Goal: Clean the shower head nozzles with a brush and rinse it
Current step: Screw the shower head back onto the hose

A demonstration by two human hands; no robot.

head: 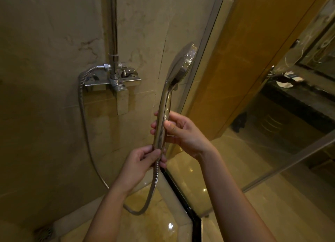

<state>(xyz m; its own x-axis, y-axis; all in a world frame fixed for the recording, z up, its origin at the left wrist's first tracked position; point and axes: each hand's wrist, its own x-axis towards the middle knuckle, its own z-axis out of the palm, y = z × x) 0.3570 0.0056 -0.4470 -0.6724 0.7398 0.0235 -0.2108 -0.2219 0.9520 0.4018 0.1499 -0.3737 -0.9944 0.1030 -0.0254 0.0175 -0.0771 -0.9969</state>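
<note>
- Shower head [183, 64] upright, off its mount, nozzle face turned right
- Right hand [178, 133] grips handle; left hand [143, 157] pinches hose [82, 115] joint
- No brush visible; judge: rotate nozzles toward self first

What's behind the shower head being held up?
Behind the shower head are the beige marble wall and the glass door's metal frame. The head covers a strip of both, so whatever lies on that strip is hidden.

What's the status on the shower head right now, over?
Right hand grips shower head handle. Left hand pinches hose at handle base. Glass panel close beside head.
</note>
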